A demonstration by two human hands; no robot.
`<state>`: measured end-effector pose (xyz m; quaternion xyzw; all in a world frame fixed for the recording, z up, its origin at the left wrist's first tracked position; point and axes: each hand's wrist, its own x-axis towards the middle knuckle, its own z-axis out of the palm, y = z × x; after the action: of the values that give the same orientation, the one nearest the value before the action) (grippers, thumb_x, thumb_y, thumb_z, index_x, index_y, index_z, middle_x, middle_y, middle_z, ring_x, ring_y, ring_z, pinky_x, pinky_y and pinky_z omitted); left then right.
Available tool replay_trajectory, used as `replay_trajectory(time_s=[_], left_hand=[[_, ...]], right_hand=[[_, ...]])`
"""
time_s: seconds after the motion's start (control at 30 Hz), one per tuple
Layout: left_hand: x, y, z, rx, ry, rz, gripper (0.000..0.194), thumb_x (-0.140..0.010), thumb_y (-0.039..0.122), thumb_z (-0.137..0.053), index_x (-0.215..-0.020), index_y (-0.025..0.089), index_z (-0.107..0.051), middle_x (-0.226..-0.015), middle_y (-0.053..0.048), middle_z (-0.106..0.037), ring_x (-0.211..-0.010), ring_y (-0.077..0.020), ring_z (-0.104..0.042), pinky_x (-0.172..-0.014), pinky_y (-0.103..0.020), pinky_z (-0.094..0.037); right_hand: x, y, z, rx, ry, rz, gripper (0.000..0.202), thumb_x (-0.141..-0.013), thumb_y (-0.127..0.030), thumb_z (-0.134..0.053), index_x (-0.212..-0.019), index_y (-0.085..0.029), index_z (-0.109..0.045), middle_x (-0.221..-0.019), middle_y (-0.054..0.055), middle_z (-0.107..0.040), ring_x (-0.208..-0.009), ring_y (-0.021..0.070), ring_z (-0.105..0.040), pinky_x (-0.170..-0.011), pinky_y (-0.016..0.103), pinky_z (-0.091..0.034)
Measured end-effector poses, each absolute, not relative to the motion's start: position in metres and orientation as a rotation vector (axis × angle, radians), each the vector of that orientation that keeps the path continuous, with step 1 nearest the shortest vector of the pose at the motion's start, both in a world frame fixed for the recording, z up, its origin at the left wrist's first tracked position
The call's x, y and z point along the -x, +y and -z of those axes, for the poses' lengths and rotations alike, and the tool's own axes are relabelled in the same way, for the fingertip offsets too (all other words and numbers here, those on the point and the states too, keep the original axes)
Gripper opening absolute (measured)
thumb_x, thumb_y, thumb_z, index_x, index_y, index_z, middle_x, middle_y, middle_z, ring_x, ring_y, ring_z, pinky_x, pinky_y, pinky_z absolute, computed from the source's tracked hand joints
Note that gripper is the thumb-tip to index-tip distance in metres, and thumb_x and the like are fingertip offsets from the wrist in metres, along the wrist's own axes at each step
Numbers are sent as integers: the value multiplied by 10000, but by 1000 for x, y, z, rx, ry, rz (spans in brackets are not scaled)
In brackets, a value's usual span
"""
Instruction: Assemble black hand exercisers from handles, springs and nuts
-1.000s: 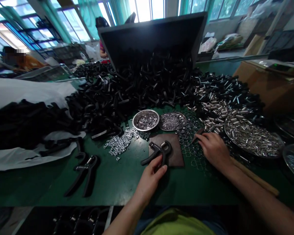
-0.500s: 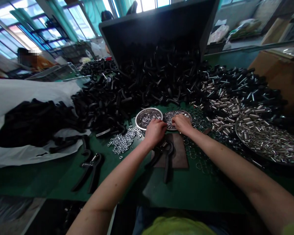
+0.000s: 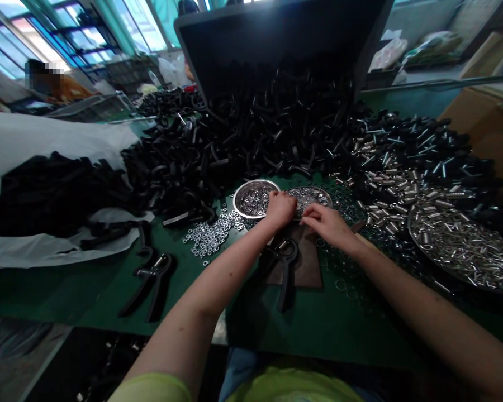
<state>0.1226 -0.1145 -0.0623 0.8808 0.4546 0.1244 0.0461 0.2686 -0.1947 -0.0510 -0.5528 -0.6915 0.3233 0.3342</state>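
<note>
Closed fingers of my left hand (image 3: 281,209) are over the near edges of two metal dishes, the round bowl (image 3: 255,199) of small metal parts and the shallower dish (image 3: 314,195) beside it. My right hand (image 3: 326,223) is just right of it, thumb and fingertips pinched together at the shallow dish's near rim. What either hand holds is too small or hidden to tell. Below them a black clamp (image 3: 288,268) lies partly on a brown pad (image 3: 310,262), with a spring at its top.
Another black clamp (image 3: 151,279) lies on the left. Loose nuts (image 3: 209,234) are spread left of the bowl. Black parts (image 3: 243,139) are heaped behind, under a dark bin (image 3: 276,50). Springs (image 3: 394,195) and a large tray of pins (image 3: 461,245) stand right. A person (image 3: 62,84) is far left.
My left hand has moved right, from the bowl towards the other dish. My right hand has drawn back slightly from the shallow dish towards me. The view has shifted a little.
</note>
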Motion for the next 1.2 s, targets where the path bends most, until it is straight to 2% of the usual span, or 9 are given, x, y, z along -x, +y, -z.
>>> replay_trajectory(time_s=[0.1,0.2,0.37,0.53,0.67,0.8,0.9,1.07,1.2], left_hand=[[-118,-116,55,-2583,1420,-441,141,-779,299,-615,-800,178,-685,-821,-70,-699,-842,-224,-583,-814,-375,-345],[-107,-124,46,-2313,1401,-594,166,-768,344,-633,-779,183,-668,-758,-23,-682,-714,-161,-579,-699,-290,-385],[-68,-153,33,-1713,1267,-878,186,-713,337,-668,-700,158,-616,-631,20,-592,-560,-98,-494,-539,-221,-355],[-30,-191,30,-1366,1211,-865,243,-681,366,-699,-710,153,-586,-561,47,-523,-465,-63,-401,-469,-201,-302],[-16,-210,37,-1478,1193,-795,230,-699,360,-698,-707,155,-594,-642,23,-580,-561,-88,-482,-553,-216,-362],[-20,-220,46,-1790,1183,-717,190,-721,350,-693,-713,174,-623,-740,0,-626,-732,-149,-554,-721,-276,-410],[-27,-225,51,-1978,1161,-683,151,-720,328,-706,-728,191,-642,-832,-14,-646,-863,-183,-557,-841,-317,-387],[-34,-227,61,-2022,1164,-624,126,-721,308,-711,-737,195,-657,-860,-18,-649,-893,-189,-553,-839,-316,-390],[-37,-227,64,-2009,1138,-607,124,-712,305,-718,-719,195,-661,-847,-9,-650,-882,-182,-560,-835,-303,-394]], right_hand=[[-256,-209,51,1363,-1880,-985,53,-775,-224,-585,-788,-189,-623,-740,-4,-673,-676,135,-608,-633,250,-432],[-245,-212,50,1354,-2003,-914,28,-748,-190,-623,-751,-190,-651,-759,-3,-661,-699,133,-598,-659,254,-422],[-238,-208,51,1374,-2138,-787,60,-739,-151,-627,-729,-191,-670,-769,8,-662,-751,145,-594,-691,262,-410],[-235,-203,47,1480,-2233,-825,68,-736,-162,-623,-749,-188,-684,-752,9,-673,-721,143,-593,-653,249,-390],[-229,-192,38,1545,-2287,-895,52,-673,-145,-658,-696,-187,-679,-650,-5,-647,-635,140,-570,-581,246,-352],[-225,-179,34,1541,-2336,-1017,88,-600,-112,-686,-619,-187,-646,-558,-32,-590,-556,125,-524,-517,234,-311],[-227,-178,39,1497,-2338,-1098,88,-617,-121,-679,-649,-187,-630,-573,-46,-583,-561,115,-527,-513,217,-313],[-234,-193,50,1462,-2256,-1019,124,-691,-132,-626,-803,-185,-620,-668,-37,-574,-644,115,-536,-563,212,-329],[-236,-199,53,1464,-2224,-967,94,-700,-139,-621,-784,-183,-621,-663,-30,-570,-644,119,-525,-575,222,-325]])
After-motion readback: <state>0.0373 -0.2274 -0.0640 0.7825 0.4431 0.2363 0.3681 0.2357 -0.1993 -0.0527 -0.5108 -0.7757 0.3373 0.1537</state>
